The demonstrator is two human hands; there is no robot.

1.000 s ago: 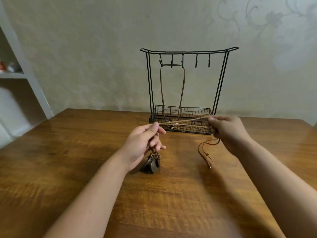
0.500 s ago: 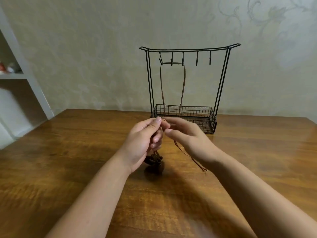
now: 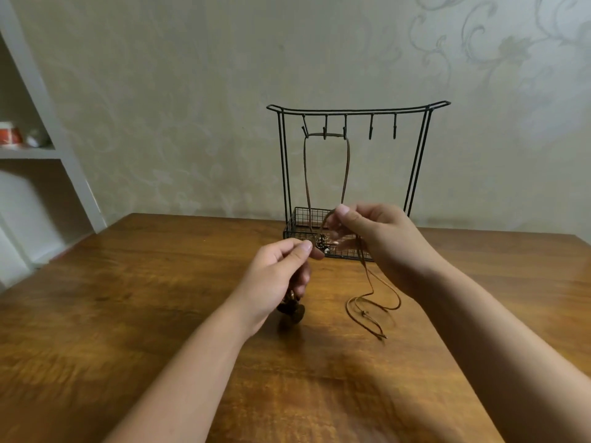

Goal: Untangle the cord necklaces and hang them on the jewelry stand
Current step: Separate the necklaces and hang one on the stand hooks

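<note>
A black wire jewelry stand (image 3: 358,109) stands at the table's far side, with several hooks under its top bar. One brown cord necklace (image 3: 346,174) hangs from the left hooks down into the stand's mesh basket (image 3: 299,223). My left hand (image 3: 276,278) pinches a second brown cord, whose dark pendant (image 3: 291,310) dangles below the hand, just above the table. My right hand (image 3: 375,233) is raised in front of the basket and pinches the same cord. The cord's loose loops (image 3: 372,302) trail from it onto the wood.
The wooden table (image 3: 128,314) spreads wide on all sides of my hands. A white shelf unit (image 3: 48,151) stands at the left with small items on it. A patterned wall rises close behind the stand.
My right hand, close against the left half a second ago, has lifted up and to the right with the cord. More cord now lies looped on the table. The left hand stays put.
</note>
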